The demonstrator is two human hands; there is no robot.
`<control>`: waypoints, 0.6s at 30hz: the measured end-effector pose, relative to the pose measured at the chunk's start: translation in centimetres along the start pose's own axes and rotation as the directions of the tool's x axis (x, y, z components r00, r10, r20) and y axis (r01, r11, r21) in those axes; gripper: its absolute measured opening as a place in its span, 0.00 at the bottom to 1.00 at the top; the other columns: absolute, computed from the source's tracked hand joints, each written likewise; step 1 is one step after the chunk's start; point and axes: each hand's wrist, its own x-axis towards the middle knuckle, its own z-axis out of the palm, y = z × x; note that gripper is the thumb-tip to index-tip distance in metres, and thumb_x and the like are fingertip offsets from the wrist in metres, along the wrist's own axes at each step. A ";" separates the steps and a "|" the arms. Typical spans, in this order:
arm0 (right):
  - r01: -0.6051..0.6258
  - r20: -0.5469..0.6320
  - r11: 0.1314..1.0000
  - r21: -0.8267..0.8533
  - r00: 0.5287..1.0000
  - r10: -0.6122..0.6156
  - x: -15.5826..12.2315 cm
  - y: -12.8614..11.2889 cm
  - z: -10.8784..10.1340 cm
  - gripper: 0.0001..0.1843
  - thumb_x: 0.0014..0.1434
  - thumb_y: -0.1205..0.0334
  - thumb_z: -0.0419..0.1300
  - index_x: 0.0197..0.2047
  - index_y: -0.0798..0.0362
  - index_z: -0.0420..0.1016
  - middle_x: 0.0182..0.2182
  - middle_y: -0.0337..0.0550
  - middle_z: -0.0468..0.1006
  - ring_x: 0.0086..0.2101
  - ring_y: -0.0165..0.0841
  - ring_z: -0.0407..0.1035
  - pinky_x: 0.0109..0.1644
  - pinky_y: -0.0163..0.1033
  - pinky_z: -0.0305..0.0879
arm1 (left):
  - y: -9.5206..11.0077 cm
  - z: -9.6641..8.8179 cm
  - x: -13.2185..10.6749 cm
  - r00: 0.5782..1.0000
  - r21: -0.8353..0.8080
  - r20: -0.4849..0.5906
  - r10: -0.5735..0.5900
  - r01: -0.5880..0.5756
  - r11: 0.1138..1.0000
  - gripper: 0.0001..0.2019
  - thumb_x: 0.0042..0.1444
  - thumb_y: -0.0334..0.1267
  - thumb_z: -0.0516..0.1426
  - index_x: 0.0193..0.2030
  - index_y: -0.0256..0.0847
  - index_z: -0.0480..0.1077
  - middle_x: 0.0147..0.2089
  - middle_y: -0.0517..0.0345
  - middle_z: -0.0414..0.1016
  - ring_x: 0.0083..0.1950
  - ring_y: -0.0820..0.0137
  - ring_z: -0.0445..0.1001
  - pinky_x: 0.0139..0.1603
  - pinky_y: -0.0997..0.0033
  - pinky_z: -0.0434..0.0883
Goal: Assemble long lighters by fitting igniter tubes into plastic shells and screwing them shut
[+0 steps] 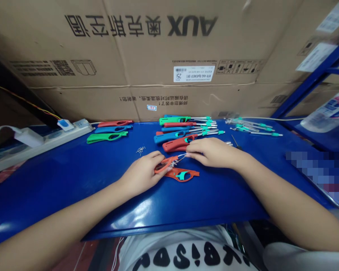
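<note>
My left hand (145, 174) is closed on an orange plastic handle shell (166, 163) held just above the blue table (73, 177). My right hand (211, 151) pinches something thin and metallic at the shell's right end; I cannot make out what it is. Under both hands lies a second orange shell half with a teal trigger (183, 175), flat on the table. A few small screws (140, 150) lie to the left of my left hand.
A stack of assembled red, blue and green lighters (183, 130) lies behind my hands. Three empty shells (110, 130) lie at the back left. Metal tubes with teal tips (251, 127) lie back right. A power strip (39, 141) sits far left; cardboard boxes (169, 56) wall the back.
</note>
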 end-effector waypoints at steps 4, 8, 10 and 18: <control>0.028 -0.074 0.990 0.137 0.997 -0.018 -0.1 0.3 -1.1 0.19 0.71 0.54 0.51 0.33 0.54 0.75 0.31 0.42 0.77 0.31 0.32 0.67 0.38 0.37 0.56 | -0.3 -1.9 0.4 0.996 -0.004 -0.090 0.013 -0.013 1.000 0.16 0.68 0.48 0.53 0.36 0.38 0.69 0.36 0.55 0.70 0.36 0.66 0.70 0.37 0.67 0.66; 0.077 -0.147 0.960 0.270 0.988 -0.038 0.0 0.1 -1.7 0.20 0.71 0.52 0.50 0.34 0.54 0.73 0.30 0.41 0.75 0.32 0.32 0.66 0.39 0.36 0.59 | -0.2 -3.6 0.4 0.981 -0.099 -0.193 -0.002 -0.017 0.995 0.16 0.67 0.50 0.54 0.42 0.39 0.73 0.39 0.54 0.74 0.38 0.65 0.73 0.41 0.66 0.68; 0.081 -0.161 0.950 0.302 0.986 -0.033 0.0 0.1 -1.7 0.19 0.71 0.52 0.50 0.34 0.54 0.73 0.30 0.42 0.75 0.32 0.32 0.66 0.39 0.37 0.59 | -0.2 -3.9 0.3 0.976 -0.106 -0.216 -0.006 -0.017 0.994 0.16 0.67 0.50 0.55 0.43 0.40 0.74 0.40 0.55 0.74 0.38 0.65 0.73 0.41 0.65 0.69; -0.089 -0.261 0.905 0.416 0.942 0.213 -0.2 2.0 -2.1 0.21 0.69 0.45 0.50 0.31 0.52 0.65 0.27 0.38 0.66 0.29 0.31 0.60 0.35 0.37 0.58 | -1.5 -4.0 0.7 0.934 -0.192 -0.294 -0.203 0.151 0.970 0.16 0.61 0.53 0.59 0.39 0.40 0.75 0.32 0.57 0.73 0.30 0.68 0.68 0.32 0.67 0.65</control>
